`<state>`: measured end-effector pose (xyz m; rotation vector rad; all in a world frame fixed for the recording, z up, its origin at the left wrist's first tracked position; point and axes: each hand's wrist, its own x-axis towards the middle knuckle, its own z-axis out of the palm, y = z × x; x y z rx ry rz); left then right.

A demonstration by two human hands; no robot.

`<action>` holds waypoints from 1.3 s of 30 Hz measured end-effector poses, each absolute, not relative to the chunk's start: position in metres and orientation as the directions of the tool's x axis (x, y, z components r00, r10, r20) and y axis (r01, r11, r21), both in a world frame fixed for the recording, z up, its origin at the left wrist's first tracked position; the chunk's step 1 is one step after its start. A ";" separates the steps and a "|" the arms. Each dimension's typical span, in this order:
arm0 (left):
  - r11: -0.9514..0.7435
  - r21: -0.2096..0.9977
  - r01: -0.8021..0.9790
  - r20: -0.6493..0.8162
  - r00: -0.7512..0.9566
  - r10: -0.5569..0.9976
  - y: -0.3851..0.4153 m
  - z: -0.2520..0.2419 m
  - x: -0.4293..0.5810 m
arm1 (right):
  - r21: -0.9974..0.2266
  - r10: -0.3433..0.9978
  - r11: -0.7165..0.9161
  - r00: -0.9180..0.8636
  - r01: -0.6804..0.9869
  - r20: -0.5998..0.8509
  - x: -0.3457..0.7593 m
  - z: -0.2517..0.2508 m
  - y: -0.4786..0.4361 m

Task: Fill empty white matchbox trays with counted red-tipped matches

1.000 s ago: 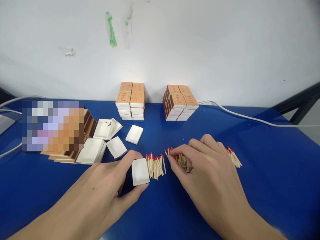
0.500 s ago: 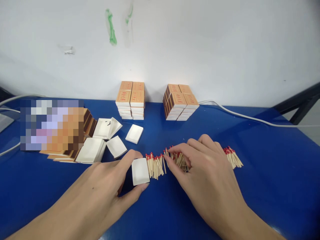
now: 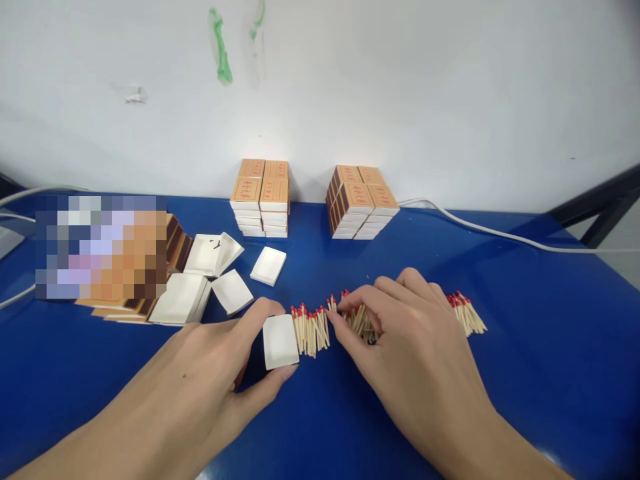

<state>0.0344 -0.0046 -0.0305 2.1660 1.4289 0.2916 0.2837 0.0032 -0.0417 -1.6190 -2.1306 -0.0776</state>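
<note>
My left hand [image 3: 220,367] grips a small white matchbox tray [image 3: 281,341] between thumb and forefinger, its hollow side facing up. Against the tray's right edge lies a bunch of red-tipped matches [image 3: 311,330], heads pointing away from me. To the right of that bunch, my right hand [image 3: 405,333] has thumb and forefinger pinched together on a few matches [image 3: 332,303]. Its other fingers are curled over more matches [image 3: 361,319], partly hiding them. Beyond its knuckles, another bunch of matches [image 3: 466,313] shows on the table.
Two stacks of closed matchboxes, left [image 3: 261,197] and right [image 3: 361,201], stand by the white wall [image 3: 400,87]. Loose trays [image 3: 233,292], [image 3: 269,265] and orange-brown sleeves [image 3: 177,243] lie at left, beside a blurred patch. A white cable [image 3: 480,233] runs along the back right of the blue table [image 3: 310,427].
A match that lay slightly apart at the right of the bunch beside the tray now lies against it. Both hands have stayed nearly still; the view has shifted slightly.
</note>
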 end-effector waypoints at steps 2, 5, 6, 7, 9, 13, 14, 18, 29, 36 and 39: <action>-0.312 0.530 0.788 -0.090 0.419 0.904 -0.004 -0.030 0.035 | -0.252 0.902 0.308 -0.197 0.917 0.383 0.283 -0.042 0.003; -0.316 0.527 0.789 -0.084 0.418 0.905 -0.003 -0.030 0.036 | -0.288 0.906 0.313 -0.193 0.905 0.378 0.281 -0.041 0.002; -0.317 0.528 0.788 -0.083 0.420 0.904 -0.002 -0.030 0.036 | -0.295 0.907 0.314 -0.193 0.902 0.375 0.281 -0.041 0.002; -0.317 0.529 0.787 -0.084 0.420 0.904 -0.002 -0.030 0.036 | -0.301 0.908 0.316 -0.195 0.900 0.372 0.281 -0.041 0.002; -0.317 0.527 0.788 -0.088 0.422 0.903 -0.003 -0.030 0.036 | -0.304 0.907 0.320 -0.198 0.897 0.372 0.281 -0.040 0.002; -0.335 0.521 0.785 -0.066 0.428 0.901 -0.006 -0.030 0.035 | -0.281 0.892 0.325 -0.194 0.903 0.409 0.284 -0.042 0.006; -0.344 0.518 0.783 -0.056 0.433 0.900 -0.006 -0.030 0.034 | -0.274 0.889 0.328 -0.198 0.904 0.414 0.285 -0.043 0.007; -0.360 0.504 0.785 -0.044 0.440 0.897 -0.006 -0.029 0.034 | -0.262 0.884 0.346 -0.220 0.901 0.413 0.286 -0.047 0.008; -0.367 0.501 0.784 -0.032 0.440 0.897 -0.003 -0.028 0.036 | -0.339 0.899 0.341 -0.200 0.877 0.389 0.281 -0.042 0.003; -0.385 0.507 0.772 -0.011 0.452 0.892 0.000 -0.028 0.038 | -0.406 0.932 0.326 -0.220 0.854 0.287 0.282 -0.040 0.002; -0.380 0.509 0.773 -0.023 0.454 0.891 -0.001 -0.029 0.037 | -0.437 0.938 0.323 -0.222 0.840 0.265 0.281 -0.038 0.001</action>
